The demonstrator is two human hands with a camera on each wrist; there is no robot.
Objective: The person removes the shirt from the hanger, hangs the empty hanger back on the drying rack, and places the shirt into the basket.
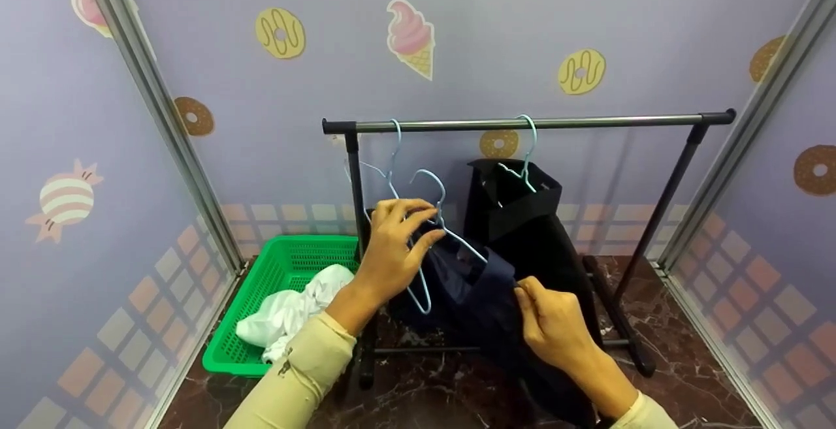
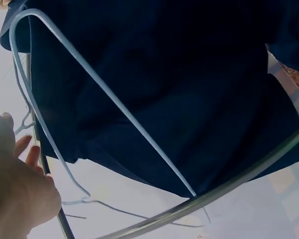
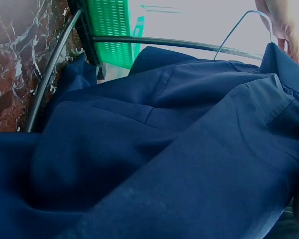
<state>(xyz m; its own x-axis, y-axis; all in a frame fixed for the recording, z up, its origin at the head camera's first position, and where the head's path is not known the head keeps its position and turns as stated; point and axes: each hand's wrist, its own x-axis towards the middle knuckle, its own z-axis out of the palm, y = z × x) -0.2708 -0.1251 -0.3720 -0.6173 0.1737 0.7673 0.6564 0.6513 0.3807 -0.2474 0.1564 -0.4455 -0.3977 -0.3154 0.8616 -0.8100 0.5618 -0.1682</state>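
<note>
A dark blue collared shirt [image 1: 483, 298] hangs aslant below the rail, with a light blue wire hanger [image 1: 465, 241] in its neck opening. My right hand [image 1: 555, 321] pinches the shirt's edge by the collar. Beside the neck of that hanger is my left hand [image 1: 392, 246], thumb and forefinger apart, fingertips right at the wire. In the left wrist view the left hand's fingers [image 2: 32, 157] are loosely bent. Another wire hanger [image 1: 423, 285], bare, hooks on the rail and passes in front of the shirt. The right wrist view shows the shirt's cloth [image 3: 189, 129] up close.
A black rack rail [image 1: 601, 121] runs across the back. On it hangs a black garment [image 1: 532, 220] with a wide waistband, on another blue hanger [image 1: 530, 145]. A green basket [image 1: 219, 350] with white cloth [image 1: 287, 315] stands left on the dark marbled floor [image 1: 431, 396].
</note>
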